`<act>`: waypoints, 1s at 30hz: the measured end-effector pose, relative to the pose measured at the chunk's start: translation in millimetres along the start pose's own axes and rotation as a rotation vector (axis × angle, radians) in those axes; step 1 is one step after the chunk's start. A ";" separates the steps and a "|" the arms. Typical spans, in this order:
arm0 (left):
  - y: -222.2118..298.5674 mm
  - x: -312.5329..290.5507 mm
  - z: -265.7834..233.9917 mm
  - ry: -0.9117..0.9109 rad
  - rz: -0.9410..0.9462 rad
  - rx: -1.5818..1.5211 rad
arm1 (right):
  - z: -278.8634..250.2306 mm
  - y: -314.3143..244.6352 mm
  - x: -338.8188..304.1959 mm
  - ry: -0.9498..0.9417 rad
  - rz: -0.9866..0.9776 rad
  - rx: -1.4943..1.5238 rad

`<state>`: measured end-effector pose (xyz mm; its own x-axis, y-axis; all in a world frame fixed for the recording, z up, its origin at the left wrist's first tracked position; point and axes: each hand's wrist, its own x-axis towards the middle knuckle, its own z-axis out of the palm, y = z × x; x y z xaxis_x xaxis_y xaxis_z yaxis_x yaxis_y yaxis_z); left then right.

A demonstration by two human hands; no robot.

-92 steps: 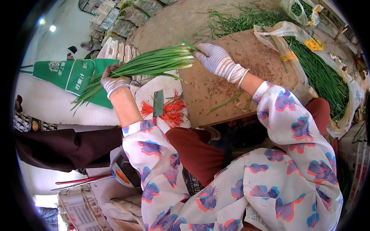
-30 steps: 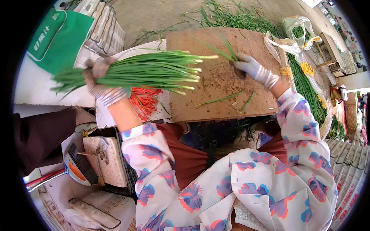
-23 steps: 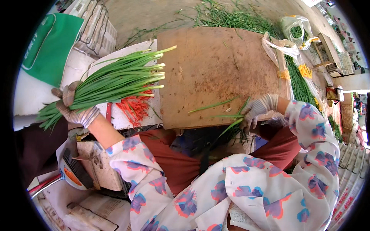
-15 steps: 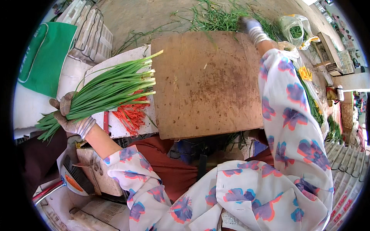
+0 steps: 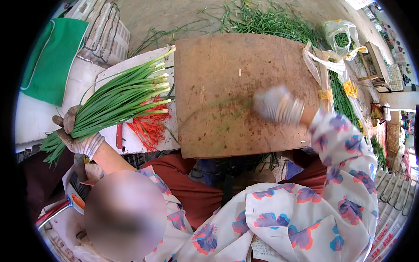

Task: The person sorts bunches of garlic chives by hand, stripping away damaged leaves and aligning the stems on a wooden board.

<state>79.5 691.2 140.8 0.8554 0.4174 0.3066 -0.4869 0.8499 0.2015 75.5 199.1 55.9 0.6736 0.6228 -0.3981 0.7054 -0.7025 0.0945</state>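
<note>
Clear bag (image 5: 331, 65) right of the worktop (image 5: 218, 78), long green stalks (image 5: 342, 98) inside; small clear bag (image 5: 345, 28) behind, greens in it. Left hand (image 5: 74, 131) closed round leafy end of stalk bunch (image 5: 118, 96), left of the worktop, partly covering red ties (image 5: 150, 131). Right hand (image 5: 277, 105) blurred over the worktop; can't tell fingers or grip. Round blur hides part of left sleeve. Bunch's pale ends near worktop's left edge; wide gap between them and right hand.
</note>
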 end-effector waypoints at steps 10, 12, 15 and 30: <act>38.6 -14.0 14.6 0.347 0.331 0.232 | -17.6 260.5 27.4 0.319 1.229 -0.044; 59.1 -20.9 21.2 0.353 0.354 0.250 | -48.9 200.3 62.9 0.422 1.027 -0.076; 58.4 -28.7 20.3 0.472 0.550 0.314 | -86.8 82.5 104.3 0.347 0.610 0.152; 88.0 -44.3 2.4 0.675 0.770 0.417 | -39.0 -223.3 238.9 -0.049 -0.046 0.123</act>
<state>-1.7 746.7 147.2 0.1564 0.9858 -0.0602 -0.8432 0.1651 0.5116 87.4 518.2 -24.7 0.6278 0.6397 -0.4435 0.7005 -0.7127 -0.0363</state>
